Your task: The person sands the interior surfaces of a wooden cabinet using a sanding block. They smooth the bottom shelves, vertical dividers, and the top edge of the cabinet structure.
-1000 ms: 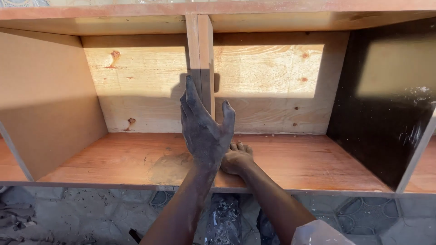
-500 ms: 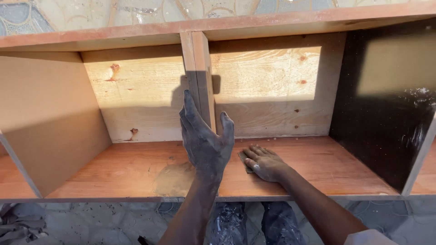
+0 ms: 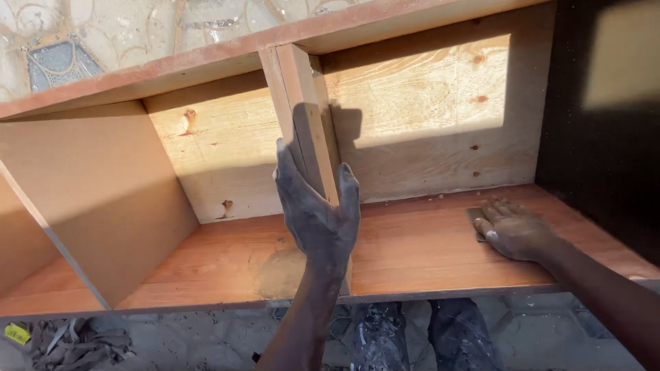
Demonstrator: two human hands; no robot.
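light: hard, warm sunlight is coming in from behind the camera, hitting the back panel [image 3: 412,89] in a bright patch
shadows: the upright divider [image 3: 306,124] and left hand [image 3: 317,213] are casting crisp dark shadows on the back panel; the lower half of the compartment is sitting in shade
dark zone: the black side panel [image 3: 598,137] is reading nearly featureless
glare: a mild washed-out patch is showing at top right
focus: mostly sharp; the right hand [image 3: 515,230] is looking slightly soft
distortion: shelf lines are tilting and bowing toward the edges

Two hands [image 3: 317,223] [image 3: 514,230], one upright divider [image 3: 306,117]
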